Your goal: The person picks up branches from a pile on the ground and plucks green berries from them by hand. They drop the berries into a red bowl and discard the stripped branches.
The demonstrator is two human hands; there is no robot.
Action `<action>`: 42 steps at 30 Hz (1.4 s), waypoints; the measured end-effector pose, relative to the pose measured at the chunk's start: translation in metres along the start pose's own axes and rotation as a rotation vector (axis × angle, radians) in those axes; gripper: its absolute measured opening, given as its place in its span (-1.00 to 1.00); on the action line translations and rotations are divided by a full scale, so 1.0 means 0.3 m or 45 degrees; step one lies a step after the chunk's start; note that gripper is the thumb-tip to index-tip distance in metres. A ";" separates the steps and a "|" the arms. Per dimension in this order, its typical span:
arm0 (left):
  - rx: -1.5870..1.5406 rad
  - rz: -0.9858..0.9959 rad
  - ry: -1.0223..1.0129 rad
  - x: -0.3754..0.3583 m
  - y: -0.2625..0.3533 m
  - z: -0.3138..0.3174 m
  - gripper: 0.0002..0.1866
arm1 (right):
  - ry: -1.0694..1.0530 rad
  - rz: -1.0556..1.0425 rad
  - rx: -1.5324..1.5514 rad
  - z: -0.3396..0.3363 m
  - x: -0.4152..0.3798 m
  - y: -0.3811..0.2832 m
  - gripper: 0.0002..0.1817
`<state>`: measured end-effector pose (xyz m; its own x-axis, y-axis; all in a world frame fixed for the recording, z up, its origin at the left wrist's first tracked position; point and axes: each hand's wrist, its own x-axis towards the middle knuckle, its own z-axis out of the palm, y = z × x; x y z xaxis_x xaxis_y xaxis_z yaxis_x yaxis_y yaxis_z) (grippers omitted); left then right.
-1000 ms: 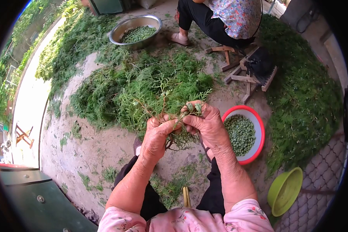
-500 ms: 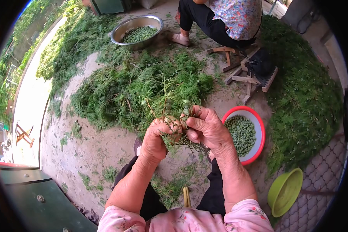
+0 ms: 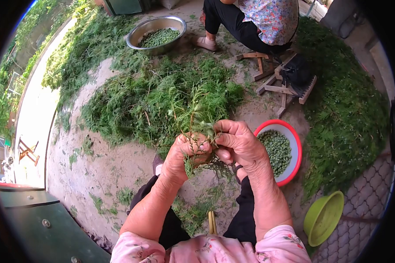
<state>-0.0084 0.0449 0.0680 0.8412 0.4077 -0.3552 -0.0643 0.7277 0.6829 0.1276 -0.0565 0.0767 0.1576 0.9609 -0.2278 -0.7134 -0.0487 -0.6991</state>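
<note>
My left hand point(image 3: 191, 151) is closed around a green leafy sprig point(image 3: 193, 115) that sticks up above the fingers and hangs below them. Close against it, my right hand point(image 3: 233, 142) pinches at the same sprig, near small green cones; exactly what lies between its fingertips is partly hidden. Both hands are above the ground, in front of a heap of cut green branches point(image 3: 149, 105). To the right of my right hand is a white basin with a red rim point(image 3: 297, 153), holding many small green cones point(image 3: 275, 151).
A metal bowl point(image 3: 180, 27) of green cones stands beyond the heap. Another person point(image 3: 270, 22) sits at the top, near a wooden folding stool point(image 3: 285, 90). More branches point(image 3: 346, 118) lie at the right, above a tilted yellow-green basin point(image 3: 324, 218). A green metal surface point(image 3: 48, 223) is at lower left.
My right hand has shifted slightly right and its fingers have changed position around the sprig. The sprig's tips have moved a little; my left hand still holds it.
</note>
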 end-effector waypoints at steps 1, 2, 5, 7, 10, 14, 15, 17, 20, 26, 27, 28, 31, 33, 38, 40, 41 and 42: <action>-0.034 -0.007 -0.032 0.004 -0.006 -0.011 -0.85 | -0.001 0.000 0.000 -0.003 0.003 0.004 -0.81; -0.033 -0.007 -0.032 0.004 -0.002 -0.014 -0.85 | 0.016 -0.010 0.052 -0.005 0.006 0.009 -0.82; -0.094 0.032 -0.098 0.010 0.015 -0.020 -0.85 | 0.052 -0.052 0.161 -0.002 0.012 0.020 -0.83; 0.107 0.063 0.017 0.016 0.024 -0.007 -0.80 | 0.102 -0.123 0.226 0.000 0.012 0.024 -0.84; 0.234 0.143 0.226 0.000 0.030 0.029 -0.75 | 0.221 -0.207 0.344 -0.024 0.021 0.019 -0.85; 0.362 0.163 0.204 -0.011 0.037 0.028 -0.78 | 0.259 -0.288 0.320 -0.022 0.021 -0.008 -0.85; 0.381 0.178 0.244 -0.006 0.028 0.020 -0.78 | 0.239 -0.307 0.289 -0.019 0.023 -0.009 -0.83; 0.400 0.192 0.286 -0.004 0.025 0.017 -0.77 | 0.251 -0.315 0.248 -0.025 0.028 0.000 -0.82; 0.403 0.193 0.312 -0.006 0.030 0.019 -0.79 | 0.266 -0.265 0.068 -0.035 0.034 0.023 -0.81; 0.422 0.199 0.251 -0.006 0.035 0.022 -0.84 | 0.329 -0.230 -0.049 0.010 0.039 0.048 -0.78; 0.455 0.174 0.267 -0.003 0.034 0.014 -0.84 | 0.321 -0.189 -0.057 0.004 0.040 0.051 -0.78; 0.487 0.149 0.283 -0.002 0.034 0.008 -0.85 | 0.313 -0.149 -0.066 0.001 0.041 0.052 -0.78; 0.542 0.103 0.279 -0.002 0.038 -0.002 -0.86 | 0.300 -0.162 -0.062 0.024 0.036 0.039 -0.81; 0.548 0.103 0.303 -0.005 0.040 0.005 -0.86 | 0.319 -0.190 -0.079 0.016 0.039 0.051 -0.81; 0.516 0.178 0.362 -0.005 0.024 0.007 -0.86 | 0.425 -0.300 -0.136 0.029 0.043 0.070 -0.81; 0.483 0.180 0.365 -0.008 0.031 0.013 -0.87 | 0.388 -0.244 0.026 0.043 0.043 0.067 -0.82; 0.484 0.179 0.365 -0.008 0.033 0.011 -0.87 | 0.389 -0.245 0.027 0.038 0.044 0.067 -0.82; 0.485 0.154 0.339 -0.009 0.037 0.008 -0.87 | 0.359 -0.198 0.019 0.028 0.044 0.067 -0.82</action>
<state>-0.0101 0.0507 0.0779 0.6699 0.6401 -0.3762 0.0899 0.4330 0.8969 0.1095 -0.0425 0.0652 0.4469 0.8431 -0.2992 -0.6755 0.0988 -0.7307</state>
